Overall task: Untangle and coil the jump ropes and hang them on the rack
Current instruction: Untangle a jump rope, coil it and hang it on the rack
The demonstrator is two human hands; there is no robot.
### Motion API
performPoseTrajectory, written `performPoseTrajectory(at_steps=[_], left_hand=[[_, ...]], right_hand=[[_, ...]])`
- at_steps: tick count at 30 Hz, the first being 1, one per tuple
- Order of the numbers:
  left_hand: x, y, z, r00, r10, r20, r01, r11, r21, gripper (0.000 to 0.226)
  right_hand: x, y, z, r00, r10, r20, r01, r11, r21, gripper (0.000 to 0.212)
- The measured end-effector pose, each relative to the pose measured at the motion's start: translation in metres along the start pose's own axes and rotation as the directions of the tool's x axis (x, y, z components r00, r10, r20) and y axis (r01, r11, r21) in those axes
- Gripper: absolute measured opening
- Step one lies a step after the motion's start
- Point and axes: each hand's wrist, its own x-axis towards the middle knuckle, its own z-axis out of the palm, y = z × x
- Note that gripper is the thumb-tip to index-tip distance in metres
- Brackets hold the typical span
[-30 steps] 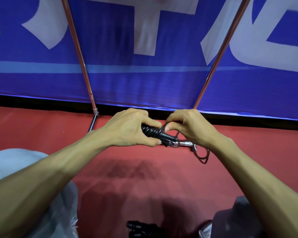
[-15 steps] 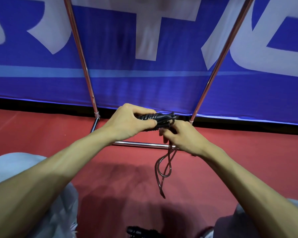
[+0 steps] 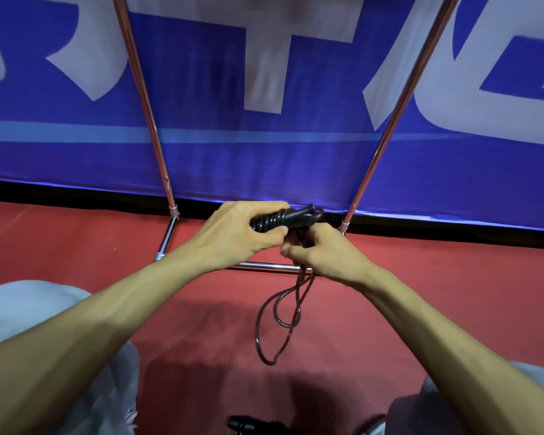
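My left hand (image 3: 236, 233) grips the black ribbed handles (image 3: 283, 218) of a jump rope, held level in front of me. Just right of it, my right hand (image 3: 324, 252) pinches the thin dark cord (image 3: 283, 312) close under the handle tips. Below that hand the cord hangs in loose loops over the red floor. The rack (image 3: 145, 98) is a chrome tube frame with two slanted uprights and a low crossbar (image 3: 264, 266) right behind my hands. Another black handle (image 3: 248, 423) lies at the bottom edge between my knees.
A blue banner (image 3: 264, 158) with large white characters stands right behind the rack. Red sports flooring (image 3: 453, 293) spreads all around. My knees in light grey trousers (image 3: 44, 324) fill the lower corners.
A second ago the cord was bunched between both hands. My right hand has slid down off the handles, and loops of cord now hang free below it.
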Motion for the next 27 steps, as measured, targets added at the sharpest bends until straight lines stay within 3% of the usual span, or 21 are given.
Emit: performPoseTrajectory(at_steps=[6, 9, 12, 15, 19, 22, 24, 27], left_hand=[[0.009, -0.012, 0.001, 0.979, -0.095, -0.18, 0.089, 0.995, -0.037, 0.013], [0.013, -0.023, -0.005, 0.962, -0.143, -0.234, 0.157, 0.987, 0.044, 0.013], [0.01, -0.024, -0.002, 0.972, -0.126, -0.199, 0.176, 0.949, 0.261, 0.016], [0.009, -0.024, 0.003, 0.969, -0.153, -0.194, 0.207, 0.932, 0.298, 0.023], [0.012, -0.028, 0.001, 0.966, -0.179, -0.185, 0.221, 0.945, 0.242, 0.045], [0.015, -0.031, 0.001, 0.963, -0.194, -0.185, 0.236, 0.94, 0.244, 0.042], [0.016, -0.034, 0.002, 0.967, -0.184, -0.179, 0.229, 0.931, 0.283, 0.031], [0.017, -0.039, 0.004, 0.971, -0.153, -0.182, 0.212, 0.905, 0.368, 0.022]], right_hand=[[0.0, -0.002, 0.007, 0.99, 0.137, 0.036, -0.142, 0.963, 0.229, 0.021], [-0.001, 0.0, 0.009, 0.98, 0.187, 0.068, -0.199, 0.919, 0.339, 0.017], [-0.003, -0.001, 0.011, 0.985, 0.158, 0.067, -0.162, 0.985, 0.064, 0.013], [-0.008, -0.002, 0.015, 0.992, 0.098, 0.081, -0.078, 0.972, -0.223, 0.012], [-0.014, -0.007, 0.01, 0.999, -0.044, -0.005, 0.041, 0.96, -0.279, 0.017], [-0.015, -0.004, 0.011, 0.977, -0.2, -0.067, 0.167, 0.928, -0.332, 0.025], [-0.015, -0.004, 0.012, 0.972, -0.233, -0.027, 0.207, 0.904, -0.374, 0.039], [-0.016, -0.005, 0.014, 0.968, -0.218, 0.121, 0.246, 0.91, -0.335, 0.038]])
